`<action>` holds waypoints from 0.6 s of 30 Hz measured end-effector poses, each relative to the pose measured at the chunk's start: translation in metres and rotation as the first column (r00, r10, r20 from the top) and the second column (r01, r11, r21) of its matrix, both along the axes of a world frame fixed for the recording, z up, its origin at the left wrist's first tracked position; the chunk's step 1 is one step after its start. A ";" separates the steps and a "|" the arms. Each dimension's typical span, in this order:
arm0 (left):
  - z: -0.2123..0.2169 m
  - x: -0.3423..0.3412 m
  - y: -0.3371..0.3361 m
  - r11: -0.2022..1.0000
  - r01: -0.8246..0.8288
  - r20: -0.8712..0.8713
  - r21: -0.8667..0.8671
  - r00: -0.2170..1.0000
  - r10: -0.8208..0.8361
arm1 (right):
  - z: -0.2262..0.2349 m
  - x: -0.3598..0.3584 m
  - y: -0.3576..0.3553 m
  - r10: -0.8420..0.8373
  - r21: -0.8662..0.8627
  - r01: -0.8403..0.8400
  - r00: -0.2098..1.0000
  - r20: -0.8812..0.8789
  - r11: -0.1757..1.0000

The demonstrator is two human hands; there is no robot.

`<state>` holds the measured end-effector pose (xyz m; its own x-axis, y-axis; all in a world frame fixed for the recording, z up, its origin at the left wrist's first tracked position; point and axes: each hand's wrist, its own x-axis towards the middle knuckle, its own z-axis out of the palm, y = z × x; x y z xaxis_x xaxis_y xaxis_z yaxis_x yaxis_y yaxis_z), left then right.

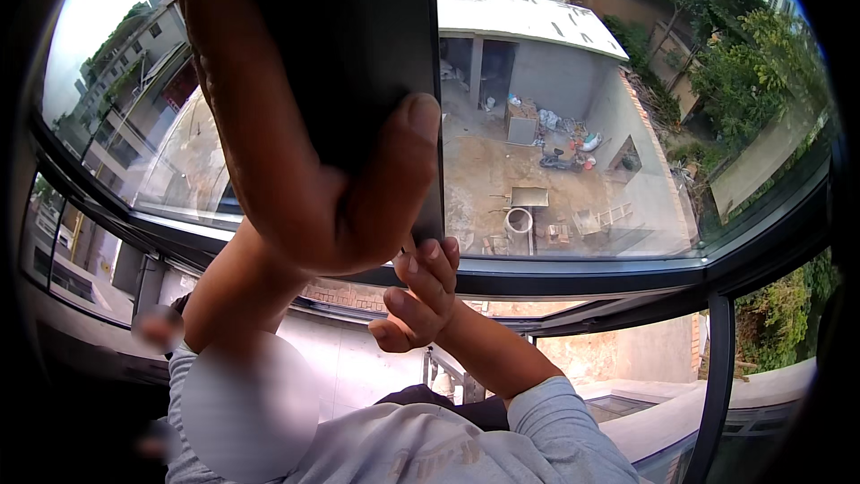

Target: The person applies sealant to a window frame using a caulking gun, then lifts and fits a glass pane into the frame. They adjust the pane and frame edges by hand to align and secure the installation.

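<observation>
Very close in front of me, my left hand (287, 170) wraps around a dark, flat upright bar (376, 45). Its thumb presses on the bar's front face near the right edge, while the long side of the hand runs up the left edge. Lower down, my right hand (421, 296) is raised with its fingers curled, the fingertips close to the bar's bottom end. What sits between those fingers, if anything, is hidden behind the heel of my left hand. The bar's top runs out of view.
Large window panes in a dark frame (573, 278) surround me. A dark post (717, 385) stands at the lower right. Beyond the glass lie a walled yard (475, 170), a white-roofed shed (528, 18) and trees (752, 72). Pale floor (349, 358) shows below my arms.
</observation>
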<state>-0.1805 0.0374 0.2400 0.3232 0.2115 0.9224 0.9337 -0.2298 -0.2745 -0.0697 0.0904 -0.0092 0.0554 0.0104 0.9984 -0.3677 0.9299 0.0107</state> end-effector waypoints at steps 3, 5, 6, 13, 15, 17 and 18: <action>-0.001 0.004 0.008 0.997 0.073 0.095 0.028 0.993 -0.075 | -0.004 0.011 -0.005 0.024 -0.109 -0.018 0.998 0.059 0.994; 0.001 0.007 0.010 0.998 0.050 0.067 0.047 0.996 -0.053 | 0.013 0.022 -0.005 0.124 -0.122 -0.114 0.990 0.071 0.986; 0.003 0.008 0.011 0.996 0.052 0.044 0.071 0.998 -0.055 | 0.027 0.029 -0.005 0.186 -0.134 -0.171 0.977 0.100 0.976; -0.005 0.019 0.010 0.992 0.105 0.178 0.066 0.977 -0.116 | 0.222 0.086 0.028 0.245 0.024 -0.262 0.864 -0.440 0.965; -0.020 0.022 0.015 0.989 0.068 0.232 0.134 0.968 -0.097 | 0.279 0.069 0.032 0.386 0.154 -0.354 0.837 -0.389 0.923; -0.043 0.027 0.010 0.993 -0.073 0.380 0.097 0.924 0.031 | 0.316 0.033 0.040 0.365 0.229 -0.319 0.909 -0.201 0.920; -0.057 0.031 0.008 0.986 -0.151 0.410 0.073 0.906 0.108 | 0.325 0.013 0.045 0.344 0.278 -0.303 0.932 -0.114 0.912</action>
<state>-0.1496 0.0453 0.1833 -0.1049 0.1253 0.9866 0.9890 -0.0905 0.1166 -0.0568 0.1349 0.3157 0.2477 -0.1956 0.9489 -0.6220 0.7188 0.3105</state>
